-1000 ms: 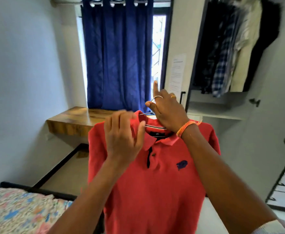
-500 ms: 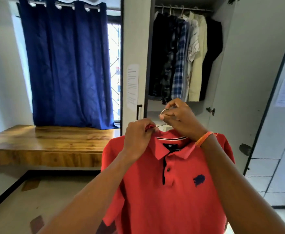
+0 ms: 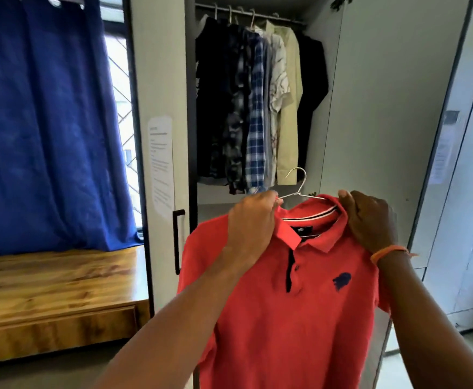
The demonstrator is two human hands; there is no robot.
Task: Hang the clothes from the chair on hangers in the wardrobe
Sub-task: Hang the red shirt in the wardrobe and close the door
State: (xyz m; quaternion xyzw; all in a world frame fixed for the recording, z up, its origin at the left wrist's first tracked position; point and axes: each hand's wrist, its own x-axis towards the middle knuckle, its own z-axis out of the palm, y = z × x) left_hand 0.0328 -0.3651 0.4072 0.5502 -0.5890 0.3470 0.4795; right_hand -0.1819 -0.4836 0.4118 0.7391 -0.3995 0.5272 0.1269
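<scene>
Your left hand (image 3: pixel 253 220) pinches the left end of the wire hanger (image 3: pixel 300 189) at the collar, and your right hand (image 3: pixel 370 220) grips the collar of the red polo shirt (image 3: pixel 286 304) on the other side. The shirt hangs in front of you, below the open wardrobe. The wardrobe rail (image 3: pixel 257 16) is high up and a bit left of the hook, so I think the hanger must go up and forward, with its long side turned like the other shirts (image 3: pixel 255 108).

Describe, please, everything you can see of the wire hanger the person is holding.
The wire hanger is thin, silvery metal. Its open hook rises clear above the red polo shirt; its arms run into the collar and vanish under the fabric. The left hand pinches it at the collar's left; the right hand grips the collar's right side. It is not yet on the wardrobe rail.
</scene>
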